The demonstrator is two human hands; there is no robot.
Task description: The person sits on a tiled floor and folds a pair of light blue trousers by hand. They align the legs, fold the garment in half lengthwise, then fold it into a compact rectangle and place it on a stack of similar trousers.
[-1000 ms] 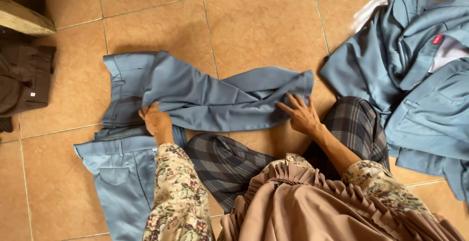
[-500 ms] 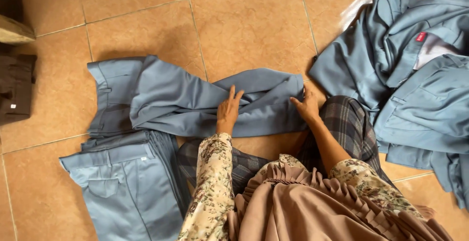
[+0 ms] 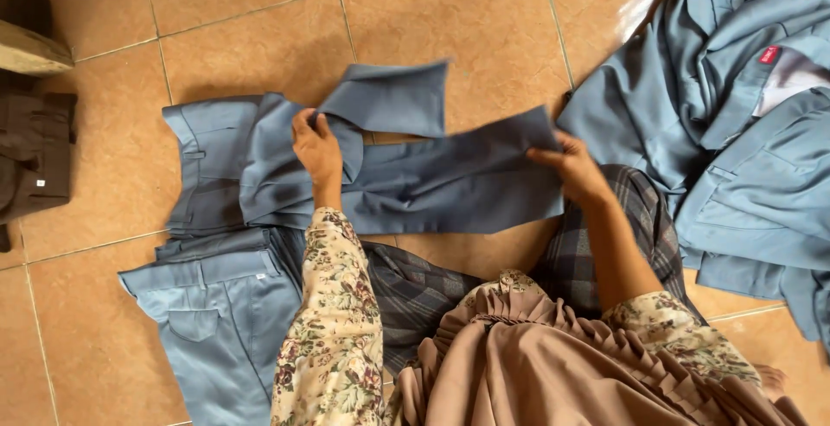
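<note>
The left hand is closed on a fold of the blue-grey trousers, with the fingers curled over the cloth where a trouser leg is turned up and back toward the far side. The right hand is pinched shut on the leg end of the same trousers, at the right edge of the cloth. The trousers are spread flat on the tiled floor, waistband to the left, just beyond the knees of the seated person. A second pair of blue trousers is laid on the near left, touching the first pair. A heap of blue jackets is seen on the right. A dark brown garment is laid at the far left edge.
</note>
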